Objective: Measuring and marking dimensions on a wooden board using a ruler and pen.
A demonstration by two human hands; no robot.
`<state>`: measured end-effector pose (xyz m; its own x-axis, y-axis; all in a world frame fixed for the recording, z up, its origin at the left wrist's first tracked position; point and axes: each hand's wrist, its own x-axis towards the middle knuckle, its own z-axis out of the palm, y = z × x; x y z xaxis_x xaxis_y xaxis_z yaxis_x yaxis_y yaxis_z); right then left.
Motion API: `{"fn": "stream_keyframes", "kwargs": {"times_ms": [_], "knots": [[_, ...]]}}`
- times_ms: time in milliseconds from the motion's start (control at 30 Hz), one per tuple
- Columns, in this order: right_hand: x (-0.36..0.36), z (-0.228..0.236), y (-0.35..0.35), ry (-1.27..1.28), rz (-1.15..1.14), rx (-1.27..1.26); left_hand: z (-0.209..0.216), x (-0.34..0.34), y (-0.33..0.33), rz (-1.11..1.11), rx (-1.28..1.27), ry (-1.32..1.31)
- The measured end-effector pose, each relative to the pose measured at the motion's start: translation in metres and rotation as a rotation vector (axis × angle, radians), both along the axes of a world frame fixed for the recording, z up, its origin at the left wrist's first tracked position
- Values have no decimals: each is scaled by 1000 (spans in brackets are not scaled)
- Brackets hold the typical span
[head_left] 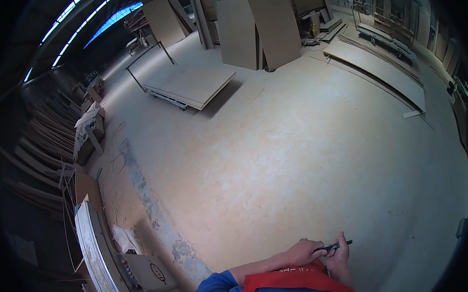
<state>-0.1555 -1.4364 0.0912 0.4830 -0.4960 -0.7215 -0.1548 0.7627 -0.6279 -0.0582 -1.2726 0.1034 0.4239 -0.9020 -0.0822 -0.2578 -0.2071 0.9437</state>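
Observation:
A slim black marker-like pen (331, 247) is held in front of the red apron (282, 285) at my waist. Its left end meets the curled fingers of my left hand (304, 251), which are closed on it. My right hand (340, 254) grips the same pen from the right, one finger pointing up beside it. The pen's right tip sticks out past that hand. The two hands are close together, and part of the pen is covered by fingers.
A machine with a control panel (148, 275) and long pale edge (89, 246) stands at lower left. Ahead is a flat cart (189, 85) stacked with boards. Tall panels (239, 33) lean behind it. Low boards (379, 72) lie at right; stacked strips line the left.

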Motion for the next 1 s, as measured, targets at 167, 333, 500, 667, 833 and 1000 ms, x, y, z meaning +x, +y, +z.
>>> {"fn": "stream_keyframes", "kwargs": {"times_ms": [167,333,500,667,833,1000], "knots": [[115,-35,26,-32,286,48,-28,74,47,233,-1,34],[235,-45,75,13,545,78,-23,165,99,486,140,134],[402,-28,146,-25,893,38,-5,275,166,839,108,-11],[491,-21,231,-134,1142,-42,-8,321,232,1094,89,25],[569,-31,290,-44,1091,-30,-32,401,292,1085,82,-52],[674,-45,374,47,912,-56,-52,524,383,939,48,-64]]}}
